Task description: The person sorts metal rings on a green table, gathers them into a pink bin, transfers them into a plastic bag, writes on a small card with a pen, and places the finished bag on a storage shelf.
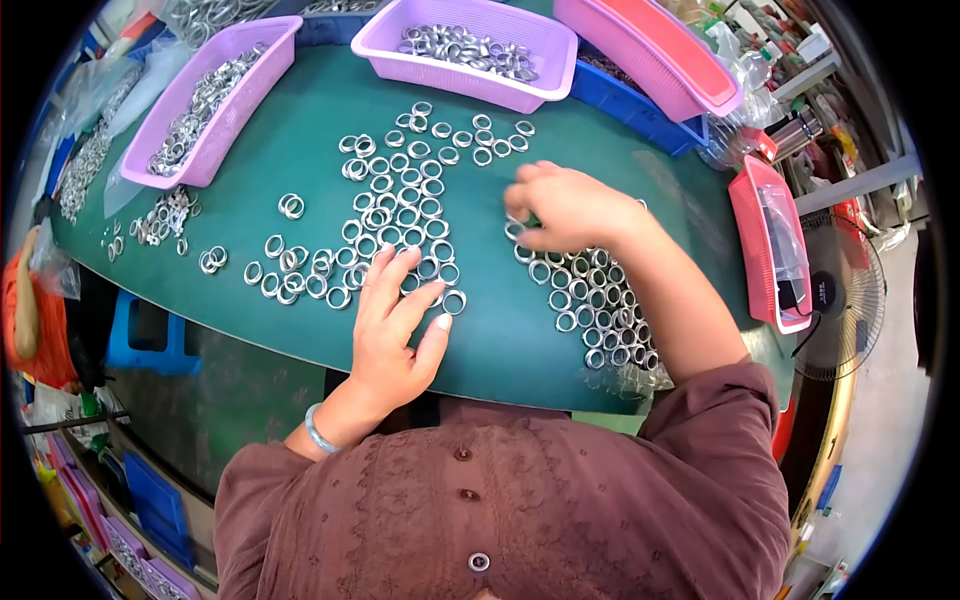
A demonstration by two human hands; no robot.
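Note:
Many small silvery metal rings lie flat on a green tabletop (480,345). My left hand (395,330) has its fingers spread, with the fingertips resting at the near edge of the left group of rings (408,196). A metal ring (454,302) lies just beside its thumb. My right hand (568,208) is over the far left edge of the right group of rings (597,297), its fingers curled and slightly blurred. One metal ring (514,229) shows between its fingertips and thumb; whether it is gripped I cannot make out. The right forearm covers part of that group.
Purple baskets of rings stand at the back left (226,140) and back middle (468,82). A pink basket (665,50) rests over a blue crate (640,105) at the back right. A red basket (768,245) and a fan (835,295) are at the right.

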